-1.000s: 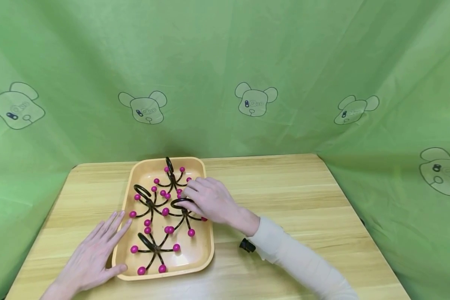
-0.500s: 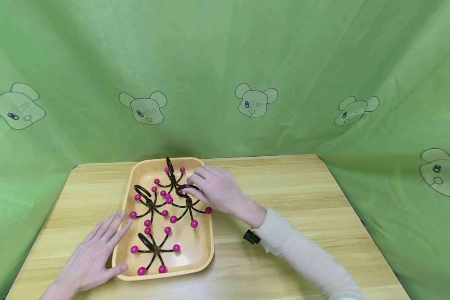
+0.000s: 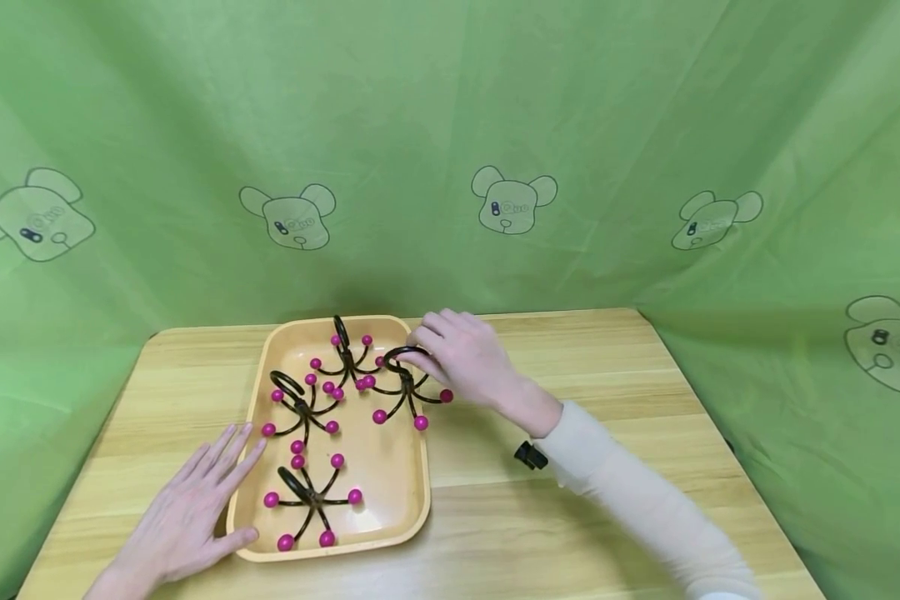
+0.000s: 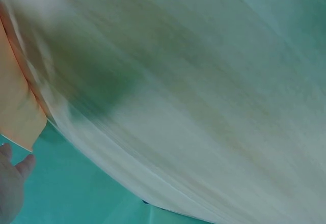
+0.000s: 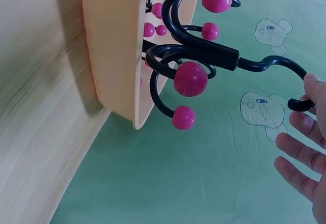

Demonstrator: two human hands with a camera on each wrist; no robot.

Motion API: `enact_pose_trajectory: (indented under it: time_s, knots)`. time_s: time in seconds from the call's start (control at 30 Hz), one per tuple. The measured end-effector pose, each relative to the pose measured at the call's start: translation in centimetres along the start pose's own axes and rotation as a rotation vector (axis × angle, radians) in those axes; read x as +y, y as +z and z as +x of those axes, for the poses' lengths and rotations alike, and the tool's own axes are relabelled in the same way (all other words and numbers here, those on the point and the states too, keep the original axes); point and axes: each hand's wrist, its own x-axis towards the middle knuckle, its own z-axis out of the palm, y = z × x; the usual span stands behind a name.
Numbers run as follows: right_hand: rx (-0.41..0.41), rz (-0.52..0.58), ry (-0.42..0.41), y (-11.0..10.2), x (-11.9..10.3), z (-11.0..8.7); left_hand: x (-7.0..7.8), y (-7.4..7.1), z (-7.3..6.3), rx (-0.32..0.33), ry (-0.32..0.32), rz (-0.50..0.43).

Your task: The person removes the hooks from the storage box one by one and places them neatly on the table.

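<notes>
My right hand [image 3: 465, 358] pinches the curved top of a black multi-arm hanging hook [image 3: 408, 385], whose arms end in pink balls. This hook hangs over the right side of a cream tray [image 3: 382, 492], above the rim. The right wrist view shows the thumb and a finger at the bent end of the hook [image 5: 219, 56], the other fingers spread. My left hand [image 3: 183, 512] rests flat by the tray's left rim, its thumb and fingertips at the edge. Three similar hooks stand in the tray: one at the back [image 3: 347, 360], one at left [image 3: 302, 408], one in front [image 3: 313, 500].
The tray stands left of centre on a wooden table [image 3: 570, 367]. A green curtain [image 3: 405, 108] printed with mouse faces surrounds the table at the back and sides. A small black device [image 3: 530, 455] sits below my right wrist.
My right hand has lifted the hook from among the others and carried it right and toward the back, to the tray's right rim. The left hand and the other hooks stay put.
</notes>
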Motion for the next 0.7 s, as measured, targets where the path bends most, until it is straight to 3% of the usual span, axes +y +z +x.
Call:
enact_pose_trajectory:
  time_s: [0.7]
  knots:
    - [0.093, -0.032, 0.070, -1.3, 4.2, -2.1, 0.1, -0.1, 0.0, -0.001, -0.004, -0.002]
